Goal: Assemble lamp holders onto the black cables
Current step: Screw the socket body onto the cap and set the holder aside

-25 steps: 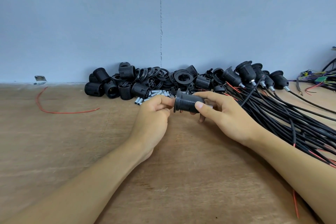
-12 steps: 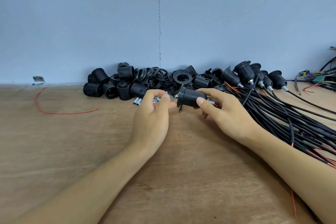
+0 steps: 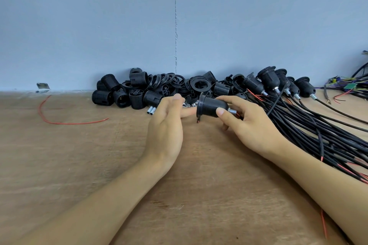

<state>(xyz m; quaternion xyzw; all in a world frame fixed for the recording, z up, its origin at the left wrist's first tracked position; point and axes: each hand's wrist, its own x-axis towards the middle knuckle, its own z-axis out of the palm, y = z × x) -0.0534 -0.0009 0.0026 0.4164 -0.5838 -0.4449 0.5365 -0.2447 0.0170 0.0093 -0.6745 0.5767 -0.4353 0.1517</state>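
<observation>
My right hand [image 3: 251, 125] grips a black threaded lamp holder [image 3: 211, 105] lying sideways, flange to the left, a silver nipple [image 3: 232, 111] at its right end. A red wire tip pokes out below the flange. My left hand [image 3: 167, 125] is just left of it, fingers straight, one fingertip near the flange. A bundle of black cables [image 3: 310, 131] fans out on the right. Loose black holder bodies and rings [image 3: 151, 89] are heaped along the wall.
Finished holders on cables [image 3: 278, 83] lie at the back right. Small silver tubes [image 3: 151, 110] sit before the heap. A red wire [image 3: 59, 122] curls on the wooden table [image 3: 79, 165] at left. Coloured wires [image 3: 350, 87] are at far right. A blue wall [image 3: 179, 26] stands behind.
My left hand has let go of the holder's flange and opened, drifting slightly left. My right hand has carried the holder a little up and right.
</observation>
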